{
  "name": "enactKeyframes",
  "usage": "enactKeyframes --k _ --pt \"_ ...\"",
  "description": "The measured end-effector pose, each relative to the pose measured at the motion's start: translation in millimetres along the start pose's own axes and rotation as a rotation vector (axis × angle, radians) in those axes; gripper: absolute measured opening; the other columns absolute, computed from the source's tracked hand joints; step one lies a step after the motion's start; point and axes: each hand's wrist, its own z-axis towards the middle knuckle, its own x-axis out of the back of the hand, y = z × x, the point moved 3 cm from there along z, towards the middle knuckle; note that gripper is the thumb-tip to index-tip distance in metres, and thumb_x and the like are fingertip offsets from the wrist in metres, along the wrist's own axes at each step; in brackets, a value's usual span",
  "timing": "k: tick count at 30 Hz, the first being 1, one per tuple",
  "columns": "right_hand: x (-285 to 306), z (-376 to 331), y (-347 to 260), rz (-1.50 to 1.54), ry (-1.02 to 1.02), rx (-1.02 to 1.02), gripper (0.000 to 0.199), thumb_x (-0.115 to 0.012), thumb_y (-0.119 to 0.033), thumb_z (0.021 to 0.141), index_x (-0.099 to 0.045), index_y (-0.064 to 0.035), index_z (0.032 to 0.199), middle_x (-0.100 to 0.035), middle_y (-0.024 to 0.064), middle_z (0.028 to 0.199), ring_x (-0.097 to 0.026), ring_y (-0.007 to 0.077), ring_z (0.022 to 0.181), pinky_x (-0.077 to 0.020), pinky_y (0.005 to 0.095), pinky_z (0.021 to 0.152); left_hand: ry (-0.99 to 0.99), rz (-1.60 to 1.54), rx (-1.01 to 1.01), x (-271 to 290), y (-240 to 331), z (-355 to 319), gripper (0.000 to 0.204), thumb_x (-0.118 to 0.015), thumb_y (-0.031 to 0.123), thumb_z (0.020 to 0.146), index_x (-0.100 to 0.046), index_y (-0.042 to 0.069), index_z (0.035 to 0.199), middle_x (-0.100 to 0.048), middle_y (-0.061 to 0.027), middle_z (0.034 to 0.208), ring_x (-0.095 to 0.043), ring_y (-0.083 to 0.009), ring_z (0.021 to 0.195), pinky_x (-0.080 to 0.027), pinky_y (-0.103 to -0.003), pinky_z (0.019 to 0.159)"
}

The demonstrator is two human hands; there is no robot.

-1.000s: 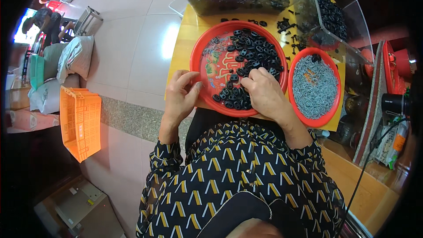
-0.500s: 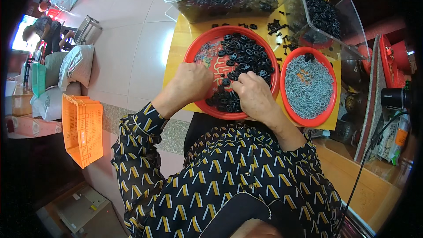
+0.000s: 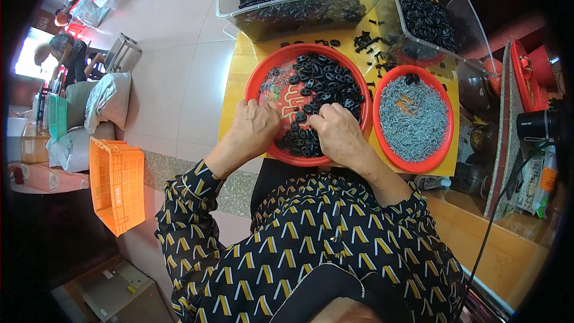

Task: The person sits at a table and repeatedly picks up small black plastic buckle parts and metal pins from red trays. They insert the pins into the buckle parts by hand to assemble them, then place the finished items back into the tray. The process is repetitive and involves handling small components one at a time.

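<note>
Both of my hands work low over a round red tray (image 3: 297, 159). My left hand (image 3: 256, 122) is closed at its left side, fingers curled down over the patterned bottom. Across from it, my right hand (image 3: 339, 133) pinches at the edge of a heap of black oval pieces with two holes (image 3: 341, 78). Whatever sits in either set of fingertips is hidden or too small to make out. Small silver screws (image 3: 274, 78) lie scattered at the tray's upper left. To the right, an oval red tray (image 3: 451, 124) holds a mass of silver screws (image 3: 412, 134).
Two clear plastic bins, one behind the tray (image 3: 305, 1) and one at the back right (image 3: 433, 48), hold more black pieces. Loose black parts (image 3: 366, 42) lie on the yellow table (image 3: 234, 87). An orange crate (image 3: 119, 188) and filled sacks (image 3: 109, 98) are left. A person (image 3: 69, 54) bends far left.
The view has shifted slightly, so the trays and bins appear a little lower and further left. Both hands stay closed at nearly the same places over the round tray.
</note>
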Motion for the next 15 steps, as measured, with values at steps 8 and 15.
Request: enactKeyframes --k 8,15 --pt "5 2 9 0.620 0.124 -0.276 0.009 -0.053 0.001 0.077 -0.057 -0.0015 0.085 -0.056 0.0072 0.075 -0.055 0.0157 0.064 -0.0443 0.0261 0.056 0.187 -0.352 -0.026 -2 -3 -2 0.006 -0.050 0.003 0.070 -0.049 -0.002 0.073 -0.054 -0.0138 0.068 -0.055 -0.0256 0.064 -0.041 -0.035 0.056" --pt "9 0 1 1.054 -0.103 -0.574 0.011 -0.051 -0.002 0.079 -0.057 0.0021 0.087 -0.060 0.0074 0.077 -0.057 0.0133 0.069 -0.0458 0.0262 0.062 0.367 -1.662 0.332 -9 15 -4 0.007 -0.056 -0.002 0.077 -0.050 0.000 0.079 -0.055 -0.0042 0.074 -0.052 -0.0090 0.069 -0.043 -0.022 0.062"
